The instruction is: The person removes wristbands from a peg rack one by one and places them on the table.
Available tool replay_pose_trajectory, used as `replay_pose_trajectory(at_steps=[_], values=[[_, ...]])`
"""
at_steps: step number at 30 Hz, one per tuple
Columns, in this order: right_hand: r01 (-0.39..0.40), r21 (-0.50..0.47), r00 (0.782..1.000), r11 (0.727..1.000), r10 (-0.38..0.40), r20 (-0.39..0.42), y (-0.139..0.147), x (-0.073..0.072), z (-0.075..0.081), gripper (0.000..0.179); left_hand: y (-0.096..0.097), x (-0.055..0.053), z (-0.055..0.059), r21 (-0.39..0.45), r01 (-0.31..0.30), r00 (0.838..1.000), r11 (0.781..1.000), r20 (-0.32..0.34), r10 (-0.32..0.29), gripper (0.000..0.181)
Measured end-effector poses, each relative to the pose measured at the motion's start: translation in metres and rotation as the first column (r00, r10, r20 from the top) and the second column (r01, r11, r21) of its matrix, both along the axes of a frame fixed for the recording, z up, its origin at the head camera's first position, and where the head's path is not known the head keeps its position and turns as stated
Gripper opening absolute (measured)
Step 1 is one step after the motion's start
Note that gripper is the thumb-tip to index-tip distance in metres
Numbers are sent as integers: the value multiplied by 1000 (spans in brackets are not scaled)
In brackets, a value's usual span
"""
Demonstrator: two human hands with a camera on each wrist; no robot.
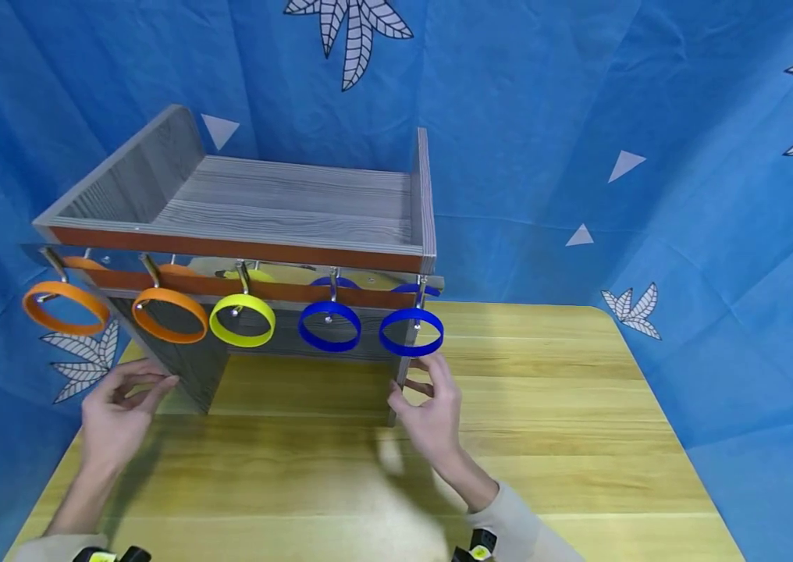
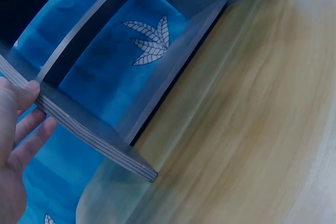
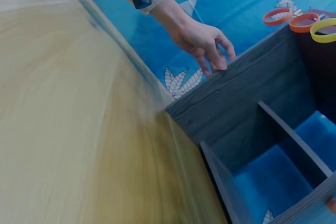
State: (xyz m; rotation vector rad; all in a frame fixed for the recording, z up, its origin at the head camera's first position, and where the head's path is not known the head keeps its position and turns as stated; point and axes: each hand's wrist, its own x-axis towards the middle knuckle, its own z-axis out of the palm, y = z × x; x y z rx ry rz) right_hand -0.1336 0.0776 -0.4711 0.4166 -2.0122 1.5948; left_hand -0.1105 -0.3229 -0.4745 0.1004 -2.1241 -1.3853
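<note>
A grey wood-grain shelf unit (image 1: 284, 191) stands on the table, with a raised tray-like top. My left hand (image 1: 119, 406) holds the front edge of its left side panel (image 1: 189, 375), the thumb on the inner side. In the left wrist view the thumb and fingers of the left hand (image 2: 16, 129) pinch a panel edge. On the other side, my right hand (image 1: 432, 410) grips the right side panel (image 1: 399, 390) between thumb and fingers. Just a fingertip of the right hand (image 3: 332, 205) shows in the right wrist view.
Hooks along a shiny front strip (image 1: 284, 273) carry orange bands (image 1: 170, 315), a yellow band (image 1: 242, 320) and blue bands (image 1: 329, 326). Under them is the wood-grain table (image 1: 544, 437). Blue cloth (image 1: 523, 101) with white leaf prints hangs behind and at both sides.
</note>
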Motion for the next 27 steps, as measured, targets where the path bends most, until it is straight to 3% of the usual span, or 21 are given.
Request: replay_pose_trajectory(at_steps=[12,27], values=[[49,-7,999,999,-49,11,24,-1,0,61,25,-1,4,-3,21,998,1000,60,-21,28],[112,-48,992,993,-114,-44,50,0,0,54,56,-2,2,12,65,998,998,-19,-65,26]])
